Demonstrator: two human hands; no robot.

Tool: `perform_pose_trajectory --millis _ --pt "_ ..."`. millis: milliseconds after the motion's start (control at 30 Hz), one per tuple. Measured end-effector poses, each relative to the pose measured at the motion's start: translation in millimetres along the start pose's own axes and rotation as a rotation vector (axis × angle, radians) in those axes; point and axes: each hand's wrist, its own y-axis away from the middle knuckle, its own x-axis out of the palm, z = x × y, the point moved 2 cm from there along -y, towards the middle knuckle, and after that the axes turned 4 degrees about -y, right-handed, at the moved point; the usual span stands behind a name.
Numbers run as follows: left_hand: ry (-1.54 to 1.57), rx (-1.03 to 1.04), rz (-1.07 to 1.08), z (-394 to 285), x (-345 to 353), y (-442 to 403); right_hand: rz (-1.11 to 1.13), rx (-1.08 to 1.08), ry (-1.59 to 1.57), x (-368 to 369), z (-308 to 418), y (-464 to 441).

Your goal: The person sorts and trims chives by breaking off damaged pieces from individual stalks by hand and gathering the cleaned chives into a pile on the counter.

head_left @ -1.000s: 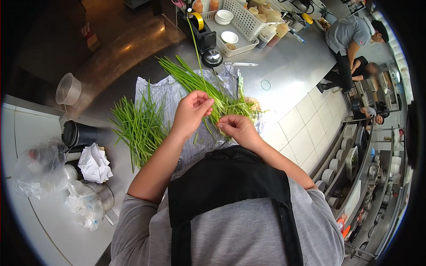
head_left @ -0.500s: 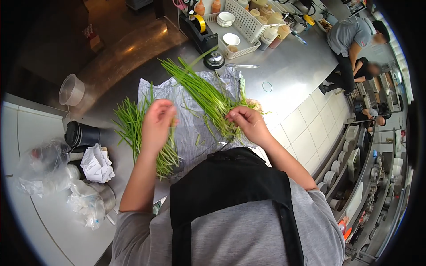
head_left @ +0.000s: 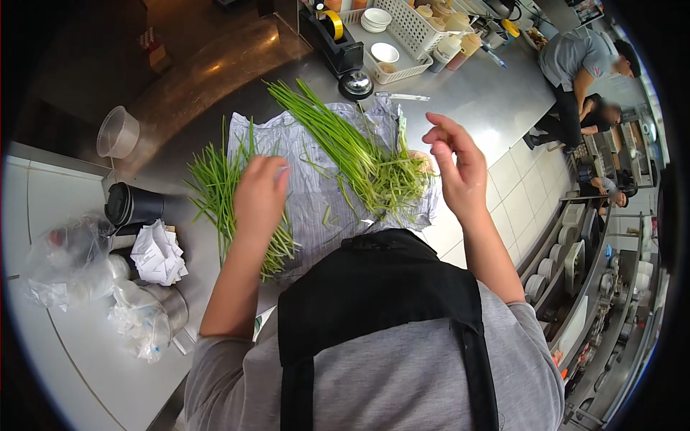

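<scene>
Stalks (head_left: 327, 133) long, slender, green

My left hand (head_left: 260, 197), blurred with its fingers curled, is at the nearer bunch of green stalks (head_left: 214, 176), though I cannot tell whether it grips any. My right hand (head_left: 462, 171) is raised with thumb and fingers apart, just beside the pale green scraps (head_left: 404, 183). Between my hands, a second bunch (head_left: 332, 133) lies slanting on a crumpled grey sheet (head_left: 305, 197), with a bell (head_left: 356, 85) beyond it.
</scene>
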Motion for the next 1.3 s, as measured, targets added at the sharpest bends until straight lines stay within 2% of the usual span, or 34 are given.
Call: perform_pose_trajectory --millis 67,100,167,233,300,367,433,500,733,833,900,967,1000,1067,1100,1167,1300 --pt "0.052 0.105 0.143 -11.9 37.7 -15.4 -0.09 -0.146 -0.026 -3.4 7.7 2.6" --pt "0.056 0.112 0.142 -11.8 56.7 -23.2 -0.099 -0.244 -0.027 -1.8 4.0 5.4" --pt "-0.057 0.278 0.123 -11.3 90.7 -35.2 0.052 -0.246 0.124 11.4 -30.6 20.1" --pt "-0.106 0.295 0.154 -5.1 106.2 -45.0 0.325 -0.143 0.682 34.7 -48.9 25.7" --pt "-0.159 0.307 0.187 -3.5 106.9 -49.9 0.377 -0.083 0.736 34.7 -69.4 42.0" --pt "-0.09 0.318 0.191 -6.5 96.9 -50.0 0.428 0.0 0.637 33.5 -71.0 48.2" --pt "-0.092 0.338 0.178 -11.6 86.4 -48.4 0.353 -0.047 0.561 37.2 -73.1 47.2" --pt "-0.096 0.363 0.15 -19.8 73.8 -51.4 0.36 0.172 0.195 42.7 -79.3 43.1" --pt "0.013 0.355 0.054 -58.0 39.2 -56.3 0.326 0.206 0.134 69.1 -82.0 35.8" --pt "0.066 0.382 -0.009 -68.1 30.8 -56.6 0.321 0.291 0.095 71.6 -88.5 34.4" --pt "0.101 0.392 -0.038 -72.3 32.3 -56.2 0.287 0.488 -0.184 70.5 -95.0 32.5" --pt "0.283 0.246 -0.181 -69.6 39.0 -55.3 0.273 0.52 -0.26 65.3 -92.0 27.9" --pt "0.283 0.243 -0.183 -70.5 45.1 -51.7 0.255 0.556 -0.338 63.3 -88.3 25.5" --pt "0.736 -0.123 0.052 -65.2 65.9 -41.9 0.264 0.569 -0.353 60.7 -78.9 21.1" --pt "0.736 -0.125 0.053 -63.2 73.7 -38.8 0.269 0.583 -0.368 59.7 -75.7 20.0" --pt "1.132 -0.245 0.373 -60.5 93.7 -31.3 0.303 0.556 -0.334 59.1 -72.2 18.9" --pt "1.193 -0.304 0.397 -62.9 93.9 -31.2 0.31 0.579 -0.324 58.1 -74.9 21.2"
